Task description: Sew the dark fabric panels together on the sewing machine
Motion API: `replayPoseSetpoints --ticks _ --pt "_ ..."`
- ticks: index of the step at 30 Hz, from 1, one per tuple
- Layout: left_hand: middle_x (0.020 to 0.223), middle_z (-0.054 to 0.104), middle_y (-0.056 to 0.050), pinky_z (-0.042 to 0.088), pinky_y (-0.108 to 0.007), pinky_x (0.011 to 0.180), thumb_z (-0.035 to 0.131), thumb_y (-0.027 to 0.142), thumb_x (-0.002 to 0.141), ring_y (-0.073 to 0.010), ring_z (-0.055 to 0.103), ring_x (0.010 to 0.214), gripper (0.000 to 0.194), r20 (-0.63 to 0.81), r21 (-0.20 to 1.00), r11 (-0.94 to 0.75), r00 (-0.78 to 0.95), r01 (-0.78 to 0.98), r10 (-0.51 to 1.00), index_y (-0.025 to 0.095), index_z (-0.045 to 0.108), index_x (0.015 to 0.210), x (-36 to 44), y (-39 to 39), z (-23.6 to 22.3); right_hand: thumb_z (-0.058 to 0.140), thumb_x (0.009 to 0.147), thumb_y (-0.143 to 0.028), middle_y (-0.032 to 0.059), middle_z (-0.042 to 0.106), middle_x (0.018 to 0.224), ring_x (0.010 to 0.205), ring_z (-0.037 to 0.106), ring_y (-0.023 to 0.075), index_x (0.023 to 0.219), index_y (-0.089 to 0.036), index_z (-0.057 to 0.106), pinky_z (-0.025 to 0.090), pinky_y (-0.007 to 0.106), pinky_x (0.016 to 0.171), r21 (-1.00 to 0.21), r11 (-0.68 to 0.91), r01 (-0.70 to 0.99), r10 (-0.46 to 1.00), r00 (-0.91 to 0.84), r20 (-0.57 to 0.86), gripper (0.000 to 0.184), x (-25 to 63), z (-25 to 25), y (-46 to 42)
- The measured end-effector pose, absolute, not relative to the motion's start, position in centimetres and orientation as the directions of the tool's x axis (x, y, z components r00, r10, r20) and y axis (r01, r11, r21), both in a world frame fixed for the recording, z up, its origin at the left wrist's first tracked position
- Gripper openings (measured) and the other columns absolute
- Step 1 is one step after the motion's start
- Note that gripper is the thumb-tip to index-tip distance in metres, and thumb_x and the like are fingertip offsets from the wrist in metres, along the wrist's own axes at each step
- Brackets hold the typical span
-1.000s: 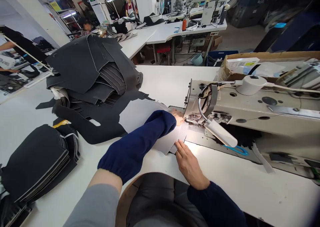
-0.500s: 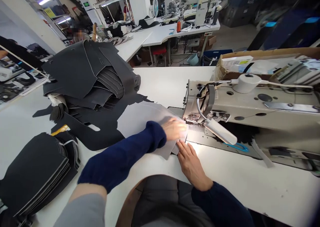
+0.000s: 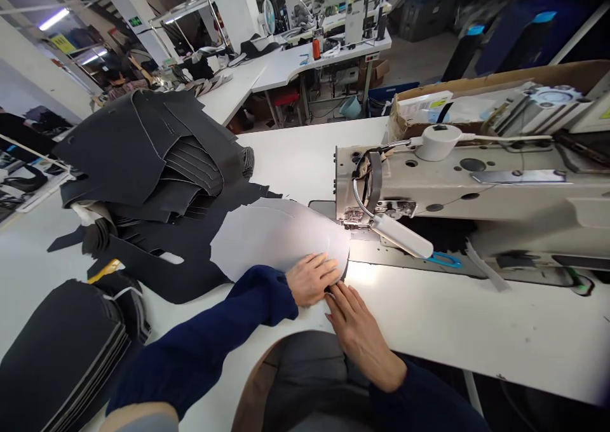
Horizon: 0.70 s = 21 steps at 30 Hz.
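Observation:
A light grey sheet-like piece (image 3: 267,232), its kind unclear, lies on the white table with its right end close to the needle area of a sewing machine (image 3: 405,178). My left hand (image 3: 312,279) rests flat on the lower right part of this piece, fingers spread. Just beside it, my right hand (image 3: 365,333) is stretched out, its fingertips at the piece's lower corner and near my left fingers. A dark edge shows under that corner; what lies beneath my fingertips is hidden. The machine's white lamp (image 3: 403,235) lights the spot.
A heap of dark cut pieces (image 3: 114,146) stands to the left, some reaching under the grey piece. Bundled dark pieces (image 3: 61,349) lie nearer. Blue thread snips (image 3: 445,260) lie under the machine arm. A cardboard box (image 3: 400,111) stands behind the machine.
My left hand has drawn back from near the needle toward me, down to the piece's lower corner. My right hand stays at that corner. The camera view has shifted.

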<state>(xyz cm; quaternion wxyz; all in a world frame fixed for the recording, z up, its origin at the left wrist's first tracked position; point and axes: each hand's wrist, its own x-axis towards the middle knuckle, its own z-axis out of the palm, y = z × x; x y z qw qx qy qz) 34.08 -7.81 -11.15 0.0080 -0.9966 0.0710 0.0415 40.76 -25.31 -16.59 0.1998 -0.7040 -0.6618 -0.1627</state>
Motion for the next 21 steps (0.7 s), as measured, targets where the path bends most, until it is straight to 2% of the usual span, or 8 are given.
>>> replayPoseSetpoints --ticks 3,10,13,17,21 --pt "0.145 0.037 -0.007 0.037 -0.043 0.099 0.049 0.026 0.082 -0.0266 0.036 0.126 0.054 -0.083 0.010 -0.997 0.993 -0.080 -0.081 0.019 0.042 0.134 34.3 -8.4 -10.7 0.043 0.093 -0.020 0.0184 0.055 0.124 0.121 0.046 0.0284 0.117 -0.004 0.056 0.043 0.042 0.099 -0.056 -0.037 0.998 0.879 0.060 0.473 0.033 40.5 -17.0 -25.3" --pt "0.142 0.042 -0.002 0.039 -0.039 0.091 0.039 0.024 0.091 -0.0220 0.043 0.115 0.041 -0.080 0.034 -0.999 0.996 -0.024 -0.027 0.024 0.046 0.131 35.6 -8.2 -10.4 0.043 0.093 -0.021 0.0217 0.054 0.124 0.120 0.048 0.0304 0.119 -0.001 0.055 0.044 0.044 0.098 -0.022 -0.039 0.999 0.879 0.045 0.475 0.036 40.6 -16.9 -24.5" --pt "0.142 0.042 -0.001 0.037 -0.036 0.093 0.037 0.022 0.092 -0.0195 0.042 0.118 0.039 -0.055 0.042 -0.999 0.998 -0.032 -0.035 0.022 0.046 0.130 36.7 -8.0 -10.9 0.042 0.092 -0.022 0.0230 0.056 0.120 0.117 0.050 0.0320 0.117 0.002 0.056 0.045 0.044 0.097 0.002 -0.034 0.999 0.875 0.029 0.483 0.037 40.9 -17.0 -23.7" --pt "0.142 0.042 -0.001 0.032 -0.034 0.099 0.036 0.020 0.092 -0.0174 0.037 0.126 0.037 -0.039 0.062 -0.997 0.998 -0.038 -0.041 0.021 0.047 0.128 38.2 -7.5 -11.2 0.044 0.092 -0.025 0.0207 0.058 0.116 0.116 0.050 0.0321 0.111 -0.001 0.060 0.043 0.047 0.100 -0.012 -0.028 1.000 0.893 0.031 0.448 0.034 41.2 -17.0 -22.1" --pt "0.136 0.047 -0.004 0.036 -0.034 0.095 0.041 0.020 0.089 -0.0195 0.044 0.118 0.033 -0.051 0.085 -0.996 0.999 -0.010 -0.015 0.020 0.052 0.120 39.1 -6.6 -10.5 0.045 0.091 -0.025 0.0204 0.061 0.109 0.111 0.052 0.0322 0.107 -0.003 0.062 0.041 0.049 0.101 -0.014 -0.020 1.000 0.896 0.025 0.443 0.032 41.4 -16.9 -20.9"
